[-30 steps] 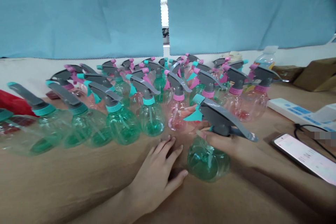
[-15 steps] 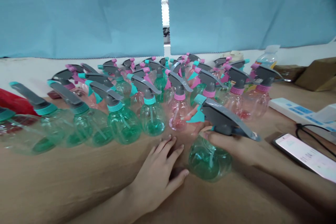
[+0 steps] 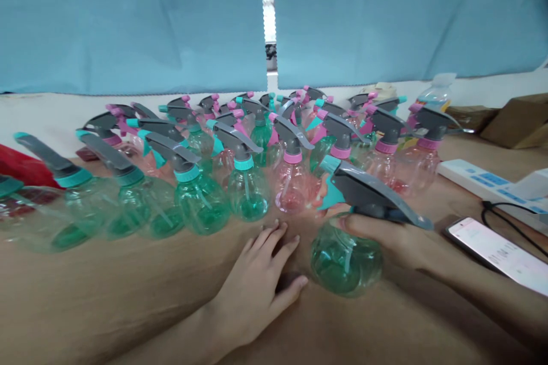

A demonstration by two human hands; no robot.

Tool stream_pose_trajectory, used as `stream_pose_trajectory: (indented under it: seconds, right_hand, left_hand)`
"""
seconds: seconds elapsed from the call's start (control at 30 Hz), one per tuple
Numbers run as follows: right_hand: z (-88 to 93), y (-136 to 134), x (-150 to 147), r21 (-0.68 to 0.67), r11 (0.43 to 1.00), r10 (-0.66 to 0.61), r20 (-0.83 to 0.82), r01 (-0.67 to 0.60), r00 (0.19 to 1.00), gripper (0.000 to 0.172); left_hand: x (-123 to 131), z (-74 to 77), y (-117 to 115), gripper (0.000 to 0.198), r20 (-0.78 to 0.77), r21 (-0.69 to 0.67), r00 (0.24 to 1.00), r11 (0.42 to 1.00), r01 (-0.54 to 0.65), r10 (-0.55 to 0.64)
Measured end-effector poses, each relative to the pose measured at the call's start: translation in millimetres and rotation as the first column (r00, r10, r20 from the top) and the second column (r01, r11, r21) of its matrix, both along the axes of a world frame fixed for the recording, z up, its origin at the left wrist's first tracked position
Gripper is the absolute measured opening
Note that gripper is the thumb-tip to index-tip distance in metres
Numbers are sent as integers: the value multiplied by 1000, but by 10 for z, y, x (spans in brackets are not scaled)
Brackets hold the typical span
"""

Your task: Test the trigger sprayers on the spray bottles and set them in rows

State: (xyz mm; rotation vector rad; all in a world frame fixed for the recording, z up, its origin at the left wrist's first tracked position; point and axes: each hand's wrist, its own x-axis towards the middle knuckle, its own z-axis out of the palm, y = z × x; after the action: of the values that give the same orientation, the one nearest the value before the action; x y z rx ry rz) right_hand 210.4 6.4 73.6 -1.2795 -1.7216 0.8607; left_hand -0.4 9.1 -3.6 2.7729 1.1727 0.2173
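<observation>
My right hand (image 3: 387, 239) is wrapped round the neck of a green spray bottle (image 3: 346, 259) with a grey trigger head and teal nozzle (image 3: 372, 197). The bottle stands upright on the brown table (image 3: 107, 296), just in front of the group. My left hand (image 3: 261, 285) lies flat on the table, fingers spread, just left of that bottle and not touching it. Behind both hands stand several green and pink spray bottles (image 3: 244, 182) in rows.
A phone (image 3: 499, 254) with a lit screen lies at the right, with a black cable (image 3: 509, 219) and a white power strip (image 3: 483, 179) behind it. Cardboard boxes (image 3: 514, 120) sit at the far right. Red material (image 3: 23, 168) is at the left edge. Blue curtains hang behind.
The green bottle in my right hand has shifted slightly to the right and come more upright. My left hand has stayed in place.
</observation>
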Motion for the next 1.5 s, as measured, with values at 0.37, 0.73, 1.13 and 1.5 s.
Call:
stream_pose_trajectory:
  seconds: [0.37,0.73,1.13,1.5]
  right_hand:
    - [94,15,-100,40,998,-36,-57,39,998,12]
    - [58,18,-83,4,994,-112,6,112,994,9]
    - [77,20,-88,-61,991,-119,27,121,993,9]
    - [26,12,-48,-52,993,-110,-6,110,994,7]
  left_hand:
    - [-3,-13,-4,51,6,14,1000,1000,4,-4]
    - [-8,-31,1,52,2,14,1000,1000,7,-7]
    - [-6,-27,-4,52,-3,6,1000,1000,3,-3]
    - [-4,-10,-2,51,7,10,1000,1000,8,-8]
